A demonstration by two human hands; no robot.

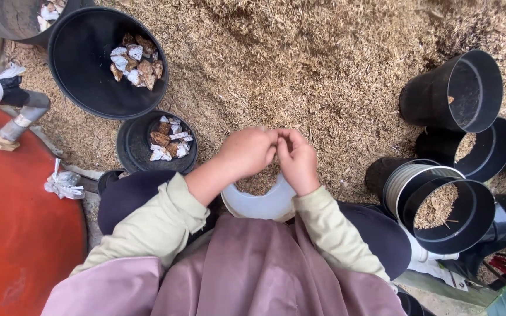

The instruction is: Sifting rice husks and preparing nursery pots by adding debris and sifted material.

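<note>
Dry husks (323, 70) covered the ground, with black pots (108, 61) at ten o'clock. A white tub (262, 205) sat at six o'clock under both hands — left hand (247, 153) and right hand (297, 161) touching, fingers curled; any pinch was hidden.

Soft even daylight, sharp, edges bowed
</note>
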